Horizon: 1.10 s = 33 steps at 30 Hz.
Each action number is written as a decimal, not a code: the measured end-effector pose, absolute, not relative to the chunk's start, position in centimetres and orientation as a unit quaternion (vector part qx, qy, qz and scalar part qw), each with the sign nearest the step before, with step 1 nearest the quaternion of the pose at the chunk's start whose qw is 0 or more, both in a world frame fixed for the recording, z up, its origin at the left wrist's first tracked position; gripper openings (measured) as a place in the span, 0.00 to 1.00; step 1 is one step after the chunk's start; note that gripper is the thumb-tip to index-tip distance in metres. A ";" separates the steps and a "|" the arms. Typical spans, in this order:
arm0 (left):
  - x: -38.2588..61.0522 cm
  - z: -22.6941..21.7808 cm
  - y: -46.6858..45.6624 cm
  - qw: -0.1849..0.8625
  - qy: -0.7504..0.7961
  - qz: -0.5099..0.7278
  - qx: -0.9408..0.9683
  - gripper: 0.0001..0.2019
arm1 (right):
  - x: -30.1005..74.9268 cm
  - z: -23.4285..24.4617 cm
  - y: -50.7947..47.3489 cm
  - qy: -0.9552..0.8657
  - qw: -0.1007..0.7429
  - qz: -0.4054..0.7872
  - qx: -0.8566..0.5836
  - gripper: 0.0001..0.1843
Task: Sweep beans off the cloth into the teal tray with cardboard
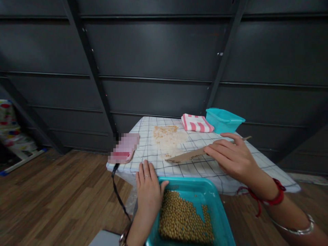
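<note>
My right hand pinches a flat strip of brown cardboard with a ragged lower edge. The strip slants over the cloth, its far tip beside a scatter of pale, flour-like grains and yellow bits. My left hand lies with its fingers stretched flat at the table's front edge, its thumb spread over the corner of a teal tray. Inside that tray is a bed of small round tan beans, with part of the bottom bare.
A checked white cloth covers the table. On it lie a pink phone with a black strap, a folded pink-and-white striped towel and a turquoise basket. A dark panelled wall stands behind.
</note>
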State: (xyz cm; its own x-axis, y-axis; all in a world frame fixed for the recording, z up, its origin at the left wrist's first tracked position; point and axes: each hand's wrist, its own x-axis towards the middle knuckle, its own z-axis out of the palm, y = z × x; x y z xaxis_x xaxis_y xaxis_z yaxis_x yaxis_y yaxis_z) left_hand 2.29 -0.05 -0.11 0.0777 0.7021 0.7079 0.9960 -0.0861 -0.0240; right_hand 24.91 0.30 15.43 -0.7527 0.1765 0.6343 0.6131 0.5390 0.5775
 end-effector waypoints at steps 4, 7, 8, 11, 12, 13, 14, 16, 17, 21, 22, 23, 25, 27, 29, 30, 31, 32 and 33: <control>2.2 -0.3 0.0 0.253 -0.619 -0.279 -0.689 0.34 | 24.1 15.3 1.5 -0.822 0.271 -0.442 -0.235 0.09; 2.3 -0.3 0.0 0.256 -0.614 -0.280 -0.692 0.35 | 23.4 15.0 2.5 -0.829 0.255 -0.439 -0.236 0.10; 2.3 -0.2 0.0 0.257 -0.615 -0.279 -0.691 0.34 | 23.3 14.9 2.6 -0.832 0.251 -0.435 -0.236 0.11; 2.4 0.0 -0.1 0.256 -0.620 -0.278 -0.687 0.34 | 23.5 14.8 2.3 -0.839 0.253 -0.422 -0.232 0.12; 2.4 0.0 -0.1 0.253 -0.623 -0.278 -0.686 0.33 | 23.7 14.9 2.0 -0.841 0.255 -0.418 -0.231 0.11; 2.4 0.0 -0.1 0.251 -0.625 -0.279 -0.685 0.33 | 24.0 14.9 1.6 -0.843 0.254 -0.413 -0.231 0.11; 2.4 0.0 -0.1 0.249 -0.626 -0.281 -0.683 0.33 | 24.2 15.0 1.2 -0.846 0.253 -0.408 -0.231 0.11; 2.4 -0.1 -0.1 0.249 -0.628 -0.284 -0.681 0.33 | 24.7 15.3 0.4 -0.850 0.249 -0.401 -0.233 0.11; 2.4 -0.1 -0.1 0.250 -0.628 -0.283 -0.680 0.33 | 24.9 15.4 0.0 -0.851 0.247 -0.399 -0.234 0.12; 2.3 -0.3 0.0 0.238 -0.633 -0.274 -0.684 0.33 | 25.5 15.7 -0.9 -0.844 0.257 -0.408 -0.235 0.10; 2.3 -0.3 0.0 0.234 -0.634 -0.273 -0.684 0.33 | 25.5 15.7 -1.0 -0.841 0.261 -0.410 -0.237 0.10; 2.3 -0.3 0.0 0.231 -0.635 -0.273 -0.685 0.33 | 25.6 15.7 -1.0 -0.838 0.263 -0.414 -0.238 0.10; 2.3 -0.2 0.0 0.232 -0.633 -0.276 -0.685 0.33 | 25.6 15.6 -0.9 -0.834 0.262 -0.421 -0.242 0.10; 2.3 -0.1 -0.1 0.236 -0.629 -0.280 -0.686 0.33 | 25.5 15.5 -0.7 -0.834 0.253 -0.423 -0.246 0.11; 2.3 0.0 -0.1 0.238 -0.627 -0.280 -0.687 0.33 | 25.5 15.4 -0.6 -0.839 0.243 -0.418 -0.250 0.12; 2.3 0.0 -0.2 0.237 -0.627 -0.279 -0.687 0.33 | 25.4 15.3 -0.6 -0.841 0.242 -0.413 -0.252 0.12; 2.3 0.0 -0.2 0.235 -0.628 -0.278 -0.688 0.34 | 25.4 15.3 -0.7 -0.842 0.244 -0.410 -0.252 0.12; 2.3 0.0 -0.1 0.234 -0.629 -0.277 -0.688 0.34 | 25.4 15.2 -0.8 -0.843 0.248 -0.406 -0.251 0.12; 2.3 0.0 -0.1 0.233 -0.630 -0.277 -0.687 0.34 | 25.4 15.2 -0.9 -0.844 0.251 -0.403 -0.247 0.12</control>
